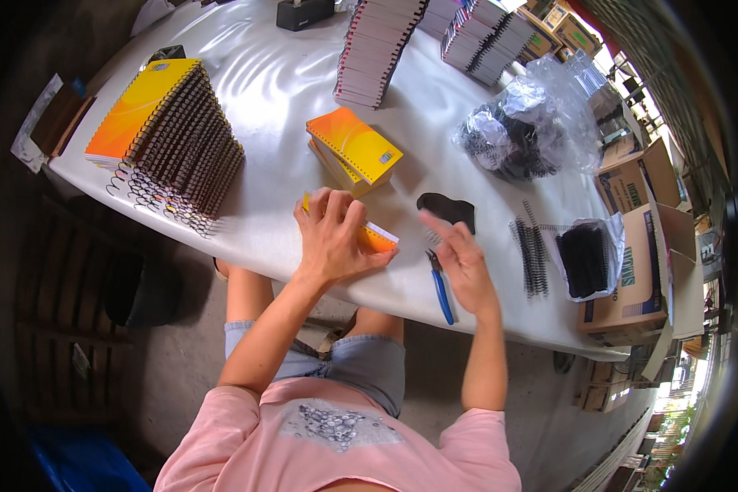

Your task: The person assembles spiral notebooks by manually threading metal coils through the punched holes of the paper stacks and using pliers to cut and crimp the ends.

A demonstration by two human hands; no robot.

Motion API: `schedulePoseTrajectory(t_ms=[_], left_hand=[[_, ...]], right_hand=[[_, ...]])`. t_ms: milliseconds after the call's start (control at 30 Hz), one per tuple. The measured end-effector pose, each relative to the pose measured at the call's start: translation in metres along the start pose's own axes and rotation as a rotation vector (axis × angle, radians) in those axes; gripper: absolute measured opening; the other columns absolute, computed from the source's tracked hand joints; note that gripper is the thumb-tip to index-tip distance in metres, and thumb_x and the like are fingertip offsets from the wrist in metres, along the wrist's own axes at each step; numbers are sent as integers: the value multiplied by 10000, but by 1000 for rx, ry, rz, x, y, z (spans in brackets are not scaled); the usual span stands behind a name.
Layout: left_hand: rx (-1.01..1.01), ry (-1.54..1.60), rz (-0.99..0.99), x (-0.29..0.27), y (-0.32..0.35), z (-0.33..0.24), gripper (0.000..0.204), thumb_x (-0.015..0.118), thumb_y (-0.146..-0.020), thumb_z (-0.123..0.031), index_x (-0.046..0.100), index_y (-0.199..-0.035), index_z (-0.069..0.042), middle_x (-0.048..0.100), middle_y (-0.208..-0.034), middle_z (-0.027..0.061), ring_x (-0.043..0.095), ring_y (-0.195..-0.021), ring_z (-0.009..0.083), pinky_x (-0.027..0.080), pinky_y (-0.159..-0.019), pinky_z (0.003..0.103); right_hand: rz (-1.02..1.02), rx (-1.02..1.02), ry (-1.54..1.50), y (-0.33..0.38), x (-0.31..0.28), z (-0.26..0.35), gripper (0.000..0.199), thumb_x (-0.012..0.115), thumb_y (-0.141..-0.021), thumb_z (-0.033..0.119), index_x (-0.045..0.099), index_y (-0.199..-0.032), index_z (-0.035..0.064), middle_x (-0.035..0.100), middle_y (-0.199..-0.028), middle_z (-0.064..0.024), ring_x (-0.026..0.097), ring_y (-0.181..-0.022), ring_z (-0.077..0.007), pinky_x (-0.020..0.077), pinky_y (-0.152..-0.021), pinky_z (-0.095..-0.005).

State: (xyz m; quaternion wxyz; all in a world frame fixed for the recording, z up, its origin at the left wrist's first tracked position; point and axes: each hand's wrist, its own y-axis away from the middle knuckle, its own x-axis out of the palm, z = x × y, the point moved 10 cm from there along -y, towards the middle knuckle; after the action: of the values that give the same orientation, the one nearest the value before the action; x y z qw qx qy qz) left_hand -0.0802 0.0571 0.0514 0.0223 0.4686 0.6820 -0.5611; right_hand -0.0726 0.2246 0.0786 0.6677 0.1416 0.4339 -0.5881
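Observation:
My left hand (334, 234) is closed round an orange-and-yellow notebook (379, 239), holding it on edge at the front of the table; the fingers hide much of it. To its right, my right hand (465, 266) is raised with the forefinger stretched out, slightly blurred, and nothing plainly in it. A black cloth-like piece (448, 210) lies just beyond those fingertips. Between the hands are blue-handled cutting pliers (440, 287). Beyond my left hand sits a short stack of yellow-orange notebooks (354, 146) with punched holes along one edge.
A tall pile of coil-bound notebooks (172, 135) stands at the left. Black spiral coils (533, 256) lie right, by a bag of black coils (584, 258) and cardboard boxes (631, 271). Farther back are a plastic-wrapped bundle (525, 123), a stack of bound books (377, 49) and a black tape dispenser (305, 12).

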Motion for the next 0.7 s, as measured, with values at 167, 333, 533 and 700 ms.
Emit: schedulePoseTrajectory(t_ms=[167,333,533,700], left_hand=[[32,1,1,5,-1,-7,573,748,-547,-545,495,-808,-101,457,-949,73,390,-985,306,281,-839,471],[22,-27,2,5,2,0,603,722,-562,-599,500,-822,-102,448,-926,71,399,-971,296,279,-811,464],[43,-64,54,7,-1,-2,655,630,-583,-702,514,-836,-110,452,-911,56,414,-971,268,270,-781,450],[52,-22,42,5,1,3,646,592,-605,-711,540,-875,-126,465,-916,38,432,-970,246,272,-788,453]], right_hand=[[-47,175,-243,2,20,-27,201,627,-824,88,681,-1017,90,570,-827,-57,540,-764,-179,441,-682,-284],[-124,-45,-202,-4,23,0,203,671,-773,47,695,-972,78,586,-832,-68,549,-767,-165,444,-668,-273],[251,265,-613,4,54,-30,239,601,-861,122,643,-1093,88,611,-904,-87,559,-680,-156,448,-632,-271],[167,337,-358,-2,40,-6,302,546,-903,135,557,-1198,71,620,-861,-91,542,-622,-138,451,-594,-267]])
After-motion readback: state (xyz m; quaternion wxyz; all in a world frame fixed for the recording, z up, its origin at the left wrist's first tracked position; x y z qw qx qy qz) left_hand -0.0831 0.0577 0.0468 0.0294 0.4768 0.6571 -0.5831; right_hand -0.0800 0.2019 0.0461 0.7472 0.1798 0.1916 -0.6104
